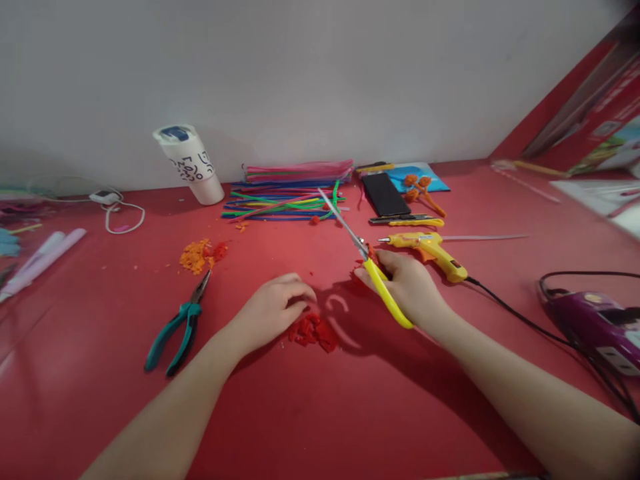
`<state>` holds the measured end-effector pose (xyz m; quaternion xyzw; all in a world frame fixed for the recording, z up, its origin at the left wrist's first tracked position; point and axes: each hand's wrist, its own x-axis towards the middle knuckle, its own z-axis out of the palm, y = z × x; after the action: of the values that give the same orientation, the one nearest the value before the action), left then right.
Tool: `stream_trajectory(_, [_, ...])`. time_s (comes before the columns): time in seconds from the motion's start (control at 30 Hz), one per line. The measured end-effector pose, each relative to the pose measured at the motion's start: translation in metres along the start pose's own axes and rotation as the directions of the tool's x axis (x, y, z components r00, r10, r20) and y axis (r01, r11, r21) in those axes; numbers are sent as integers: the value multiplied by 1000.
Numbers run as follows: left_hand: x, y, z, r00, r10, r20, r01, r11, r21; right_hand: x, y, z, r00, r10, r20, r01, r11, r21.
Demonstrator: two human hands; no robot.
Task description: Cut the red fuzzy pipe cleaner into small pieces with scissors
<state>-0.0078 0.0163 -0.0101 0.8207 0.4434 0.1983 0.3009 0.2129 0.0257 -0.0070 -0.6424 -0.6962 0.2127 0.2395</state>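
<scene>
My right hand (pixel 407 280) grips a pair of yellow-handled scissors (pixel 383 293) whose metal blades point up and to the left. Small red pieces (pixel 370 252) show at its fingers, and whether they are held or lie behind is unclear. My left hand (pixel 275 307) is on the table with loosely bent fingers, thumb and forefinger apart, and nothing visible in them. Just beside its fingertips lies a heap of red scraps (pixel 315 332). Left of that hand rest teal-handled needle-nose pliers (pixel 183 327), tip near a heap of orange scraps (pixel 197 256).
Pipe cleaners (pixel 285 200) lie along the wall beside a white tumbler (pixel 193 163). A yellow glue gun (pixel 430 252), a phone (pixel 385 194), cutter knives (pixel 407 221) and orange fuzzy pieces (pixel 419 189) are behind my right hand. A purple power strip (pixel 595 327) sits far right.
</scene>
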Motion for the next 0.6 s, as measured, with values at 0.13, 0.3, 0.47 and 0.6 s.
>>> stream_trajectory(0.13, [-4, -6, -15, 988, -147, -37, 151, 979, 139, -5, 0, 6, 998, -50, 28, 51, 998, -32])
stream_trajectory(0.3, [-16, -11, -28, 924, -303, 234, 248, 940, 236, -6, 5, 7, 997, -62, 45, 65, 996, -55])
stream_trajectory(0.47, [-18, -6, -20, 949, -279, 144, 238, 939, 250, -6, 5, 6, 996, -68, 50, 71, 996, -59])
stream_trajectory(0.6, [-9, 8, -8, 942, -327, 75, 331, 942, -46, -12, -9, 7, 982, -29, 185, -5, 983, 184])
